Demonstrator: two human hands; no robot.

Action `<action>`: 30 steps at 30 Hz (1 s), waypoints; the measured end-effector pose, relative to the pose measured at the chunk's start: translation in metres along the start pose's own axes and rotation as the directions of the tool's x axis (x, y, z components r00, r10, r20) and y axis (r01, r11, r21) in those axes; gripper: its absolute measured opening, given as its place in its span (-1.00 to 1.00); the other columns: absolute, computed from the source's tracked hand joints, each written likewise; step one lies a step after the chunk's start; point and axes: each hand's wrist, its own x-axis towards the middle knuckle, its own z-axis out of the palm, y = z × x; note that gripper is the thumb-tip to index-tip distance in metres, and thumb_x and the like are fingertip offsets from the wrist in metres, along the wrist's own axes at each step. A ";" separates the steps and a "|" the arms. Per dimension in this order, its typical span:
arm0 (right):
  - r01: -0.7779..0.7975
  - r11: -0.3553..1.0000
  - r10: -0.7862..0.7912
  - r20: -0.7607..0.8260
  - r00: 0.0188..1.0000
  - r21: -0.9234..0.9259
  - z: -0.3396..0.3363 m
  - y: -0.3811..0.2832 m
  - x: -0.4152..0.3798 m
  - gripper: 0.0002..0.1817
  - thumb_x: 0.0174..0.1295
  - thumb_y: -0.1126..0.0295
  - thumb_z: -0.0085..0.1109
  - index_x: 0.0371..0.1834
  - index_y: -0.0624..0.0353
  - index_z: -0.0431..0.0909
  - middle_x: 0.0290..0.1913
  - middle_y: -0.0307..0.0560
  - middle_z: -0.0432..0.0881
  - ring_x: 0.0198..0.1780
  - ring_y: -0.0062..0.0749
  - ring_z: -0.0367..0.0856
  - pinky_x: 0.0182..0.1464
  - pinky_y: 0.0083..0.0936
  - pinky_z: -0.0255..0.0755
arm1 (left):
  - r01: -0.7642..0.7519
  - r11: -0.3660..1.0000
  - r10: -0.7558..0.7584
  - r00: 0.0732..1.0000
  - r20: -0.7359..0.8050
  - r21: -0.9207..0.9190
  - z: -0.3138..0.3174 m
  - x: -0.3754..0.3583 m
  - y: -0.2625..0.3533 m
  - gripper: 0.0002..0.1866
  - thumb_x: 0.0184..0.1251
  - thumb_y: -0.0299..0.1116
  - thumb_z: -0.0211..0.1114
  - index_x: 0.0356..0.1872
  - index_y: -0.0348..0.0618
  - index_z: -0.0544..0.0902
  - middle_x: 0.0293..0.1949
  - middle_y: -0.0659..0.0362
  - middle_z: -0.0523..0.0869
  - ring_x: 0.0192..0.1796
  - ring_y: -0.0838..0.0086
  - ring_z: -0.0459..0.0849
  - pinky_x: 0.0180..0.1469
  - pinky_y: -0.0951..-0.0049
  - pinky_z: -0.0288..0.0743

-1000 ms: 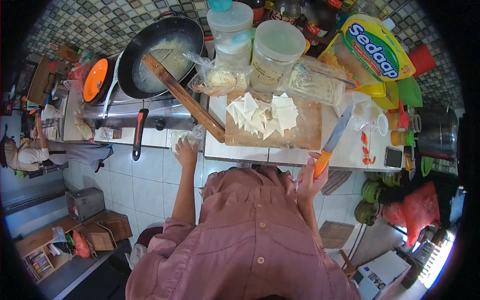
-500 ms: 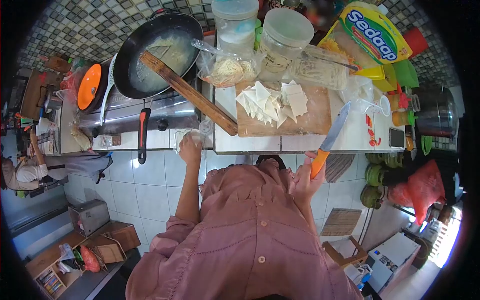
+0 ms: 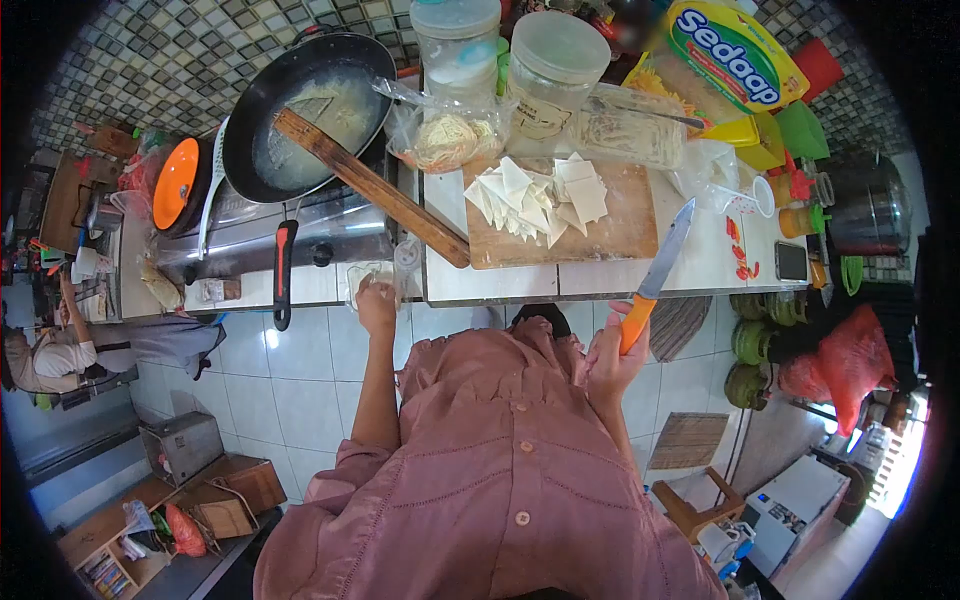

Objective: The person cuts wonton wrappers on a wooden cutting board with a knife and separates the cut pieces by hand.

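My right hand (image 3: 612, 358) is closed around the orange handle of a kitchen knife (image 3: 665, 255). Its blade points up and away, over the counter's right part. At the counter edge below the stove, my left hand (image 3: 376, 304) has its fingers curled, beside a piece of clear plastic (image 3: 362, 274); what is between the fingers is hidden. Thin pale dough squares (image 3: 520, 200) lie in a loose heap on a wooden cutting board (image 3: 630, 225). A long wooden stick (image 3: 375, 190) slants from the black frying pan (image 3: 350, 115) down to the board's left corner.
The pan, with pale liquid in it, sits on the stove (image 3: 250, 240). Behind the board stand a plastic bag of shredded food (image 3: 445, 140), lidded jars (image 3: 555, 70) and a yellow pouch (image 3: 735, 60). Chopped red chili (image 3: 740, 252) and a phone (image 3: 791, 262) lie right. Another person (image 3: 70, 350) is far left.
My left hand has drawn back slightly toward me and its fingers are more curled. The view has shifted a little. The knife stays in my right hand.
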 end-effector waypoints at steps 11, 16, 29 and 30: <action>0.012 1.000 -0.013 -0.007 1.000 -0.026 -0.010 -0.001 -0.001 -0.84 0.31 0.53 -0.01 -0.07 0.26 0.41 -0.61 -0.38 0.35 -0.74 -0.82 0.21 -0.71 -0.79 0.10 | -0.169 0.982 0.168 0.986 -0.018 -0.079 -0.035 0.002 -0.001 -0.87 0.03 -0.41 0.31 -0.44 -0.26 0.66 -0.18 -0.01 0.68 -0.10 0.14 0.64 -0.04 0.27 0.52; -0.007 1.000 0.007 0.009 1.000 -0.021 -0.011 0.000 0.001 -0.85 0.32 0.52 -0.01 -0.08 0.25 0.41 -0.65 -0.39 0.32 -0.74 -0.82 0.20 -0.72 -0.78 0.08 | 0.424 0.625 -0.057 0.862 0.504 -0.655 -0.133 -0.002 0.062 -0.90 0.30 -0.41 0.22 -0.33 -0.20 0.52 -0.35 0.30 0.60 -0.26 0.62 0.58 -0.17 0.54 0.48; -0.033 0.999 0.032 0.023 0.999 0.033 -0.037 -0.003 0.027 -0.87 0.31 0.53 -0.02 -0.11 0.26 0.41 -0.56 -0.34 0.38 -0.72 -0.81 0.22 -0.70 -0.77 0.10 | 0.461 0.434 0.375 0.689 0.621 -0.774 -0.224 -0.015 0.286 -0.97 0.40 -0.53 0.08 -0.21 -0.21 0.43 -0.36 0.35 0.48 -0.28 0.81 0.41 -0.24 0.75 0.28; -0.057 0.998 0.056 0.007 0.998 0.041 -0.042 -0.005 0.031 -0.87 0.31 0.53 -0.02 -0.11 0.27 0.41 -0.54 -0.33 0.39 -0.72 -0.81 0.22 -0.70 -0.77 0.10 | 0.409 0.414 0.392 0.726 0.565 -0.813 -0.208 -0.016 0.303 -0.96 0.41 -0.52 0.08 -0.19 -0.21 0.43 -0.40 0.36 0.48 -0.34 0.80 0.39 -0.31 0.73 0.27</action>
